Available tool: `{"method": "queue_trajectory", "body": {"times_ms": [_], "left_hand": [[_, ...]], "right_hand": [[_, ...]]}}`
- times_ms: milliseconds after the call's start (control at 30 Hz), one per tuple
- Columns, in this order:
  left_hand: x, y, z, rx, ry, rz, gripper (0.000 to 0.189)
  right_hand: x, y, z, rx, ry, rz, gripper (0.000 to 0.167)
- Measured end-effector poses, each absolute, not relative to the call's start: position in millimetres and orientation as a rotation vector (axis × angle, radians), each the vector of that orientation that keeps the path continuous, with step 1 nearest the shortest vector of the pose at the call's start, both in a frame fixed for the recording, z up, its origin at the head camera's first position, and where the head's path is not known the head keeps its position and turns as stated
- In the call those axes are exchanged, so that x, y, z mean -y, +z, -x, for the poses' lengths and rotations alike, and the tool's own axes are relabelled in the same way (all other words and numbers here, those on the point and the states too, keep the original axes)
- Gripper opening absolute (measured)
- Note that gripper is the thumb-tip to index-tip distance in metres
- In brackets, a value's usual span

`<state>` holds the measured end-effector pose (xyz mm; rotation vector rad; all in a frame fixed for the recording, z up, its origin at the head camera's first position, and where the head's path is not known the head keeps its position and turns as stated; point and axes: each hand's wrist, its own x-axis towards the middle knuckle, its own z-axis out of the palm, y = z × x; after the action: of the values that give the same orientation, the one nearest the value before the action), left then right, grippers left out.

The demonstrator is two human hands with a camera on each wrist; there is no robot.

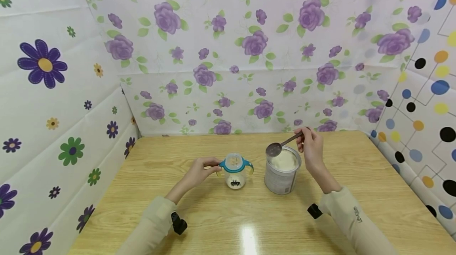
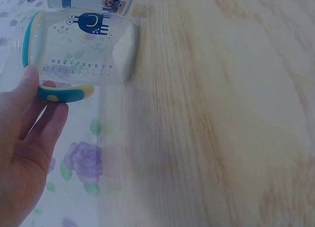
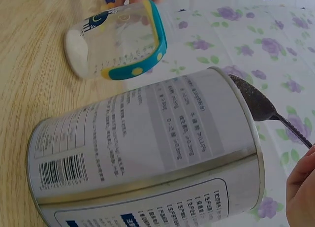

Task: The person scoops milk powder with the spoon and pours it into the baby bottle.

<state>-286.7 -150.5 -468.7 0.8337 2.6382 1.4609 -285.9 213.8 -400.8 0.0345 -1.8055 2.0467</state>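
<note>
A clear baby bottle (image 1: 235, 177) with a blue-green collar and two side handles stands upright on the table, some white powder at its bottom. My left hand (image 1: 200, 174) grips its left handle between thumb and fingers, as the left wrist view also shows. To the bottle's right is an uncovered can (image 1: 279, 181) of pale powder (image 1: 284, 161). Its printed label (image 3: 147, 133) faces the right wrist camera. My right hand (image 1: 313, 152) pinches the handle of a dark spoon (image 1: 274, 150), whose bowl is over the can's far left rim and looks dark inside.
The wooden table (image 1: 221, 223) carries the bottle and can near its middle. Behind it hangs a flowered cloth (image 1: 228, 49); patterned cloths (image 1: 46, 100) also close off the left and right sides. Black cameras (image 1: 179, 224) are strapped at both wrists.
</note>
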Motion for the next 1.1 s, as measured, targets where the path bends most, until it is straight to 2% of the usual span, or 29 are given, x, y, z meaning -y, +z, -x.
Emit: {"method": "queue_trajectory", "body": {"times_ms": [267,433,633,800,1100], "left_hand": [[150.1,-468.4,287.0,-2.642,1.448,-0.824,0.021],[149.7,-468.3,286.7,-2.651,1.445,-0.822,0.021],[150.1,-469.1,286.7,-2.657,1.455,-0.836,0.021],[150.8,-469.7,286.7,-2.660,1.443,-0.838,0.021],[150.6,-467.6,286.9,-2.650,1.456,-0.856,0.021]], "right_hand": [[-214.3,-402.3,281.3,1.829,1.808,-0.178,0.037],[-206.3,-387.7,266.9,1.896,1.524,-0.307,0.034],[-206.8,-404.9,279.7,1.882,1.196,-0.396,0.026],[-208.1,-413.4,285.3,1.810,0.986,-0.577,0.023],[-203.3,-415.2,285.5,1.795,0.914,-0.777,0.026]]}}
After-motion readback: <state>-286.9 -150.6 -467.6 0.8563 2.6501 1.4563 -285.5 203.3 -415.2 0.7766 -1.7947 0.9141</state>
